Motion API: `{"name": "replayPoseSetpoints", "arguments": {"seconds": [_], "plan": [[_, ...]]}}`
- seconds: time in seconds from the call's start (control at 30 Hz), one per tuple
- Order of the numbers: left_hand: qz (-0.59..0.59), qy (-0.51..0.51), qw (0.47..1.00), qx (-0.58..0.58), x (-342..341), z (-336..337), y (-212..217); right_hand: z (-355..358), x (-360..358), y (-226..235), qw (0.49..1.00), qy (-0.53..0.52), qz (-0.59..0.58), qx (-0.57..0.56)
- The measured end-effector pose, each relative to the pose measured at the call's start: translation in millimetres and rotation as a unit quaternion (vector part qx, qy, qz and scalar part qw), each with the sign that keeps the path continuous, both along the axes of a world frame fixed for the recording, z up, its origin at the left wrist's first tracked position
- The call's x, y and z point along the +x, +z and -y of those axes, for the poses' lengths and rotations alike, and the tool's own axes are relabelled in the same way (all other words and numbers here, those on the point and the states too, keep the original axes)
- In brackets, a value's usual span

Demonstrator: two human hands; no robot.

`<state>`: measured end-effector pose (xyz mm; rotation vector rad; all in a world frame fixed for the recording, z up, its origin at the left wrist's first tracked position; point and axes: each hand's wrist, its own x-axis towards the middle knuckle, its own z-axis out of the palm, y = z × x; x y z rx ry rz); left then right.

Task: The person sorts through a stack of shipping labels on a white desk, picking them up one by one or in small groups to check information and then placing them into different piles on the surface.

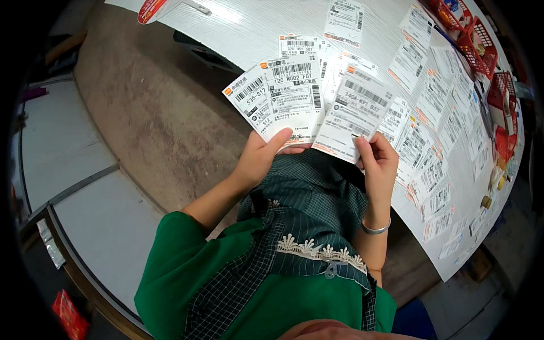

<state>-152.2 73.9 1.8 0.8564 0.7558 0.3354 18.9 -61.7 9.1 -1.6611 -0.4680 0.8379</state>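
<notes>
Head view: printed paper labels (pixel 296 93) in both hands (pixel 258 156) (pixel 378 157)

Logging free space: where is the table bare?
Bare table shows between the slim white item and the top label, with a smaller gap right of that label. Labels crowd the right side up to the red baskets.

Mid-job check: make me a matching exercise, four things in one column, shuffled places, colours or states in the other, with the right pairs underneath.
Things:
1. Left hand
2. Bracelet
3. Right hand
4. Baskets

Places, colours or states:
A. Pinching a single label near its lower right corner
B. Red, along the right-hand edge of the table
C. Holding fanned-out labels by their lower end
D. Silver-coloured

Right pairs: 1-C; 2-D; 3-A; 4-B
</notes>
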Motion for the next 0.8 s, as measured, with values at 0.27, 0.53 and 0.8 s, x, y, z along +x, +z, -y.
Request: {"name": "replayPoseSetpoints", "arguments": {"seconds": [0.27,0.53,0.8], "plan": [[-0.019,-0.030,0.998,0.045,12.6,12.0,5.3,46.7,-2.9,3.7,0.997,-0.036,-0.039,0.058],[-0.034,-0.056,0.994,0.084,22.5,22.6,12.3,65.2,-27.1,-4.6,0.993,-0.012,-0.065,0.095],[-0.016,-0.079,0.992,0.093,25.8,31.8,10.4,53.3,-35.0,-2.6,0.995,-0.054,-0.032,0.077]]}}
